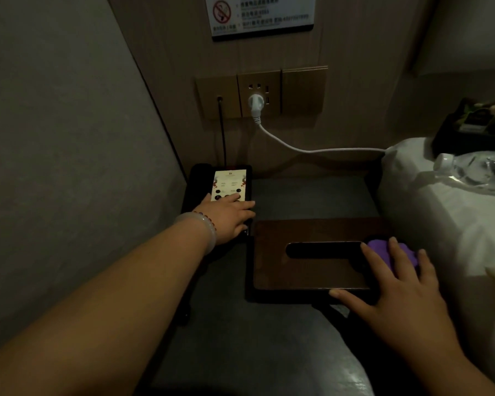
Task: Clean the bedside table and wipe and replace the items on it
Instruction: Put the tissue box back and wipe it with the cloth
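Observation:
A dark grey bedside table [306, 195] stands between the wall and the bed. A black telephone [229, 181] with a white key card sits at its back left. My left hand [229, 217] rests flat on the phone's front part, fingers straight. A brown wooden tissue box [306, 270] with a dark slot lies at the table's right. My right hand [397, 292] presses a purple cloth [389, 251] onto the box's right end, fingers spread, thumb along the box's front edge.
A brass socket panel [260, 92] on the back wall holds a white plug; its cable [312, 150] runs right behind the bed. A black cord drops to the phone. On the white bed [440, 212] lie a water bottle [475, 170] and a black tray [475, 127].

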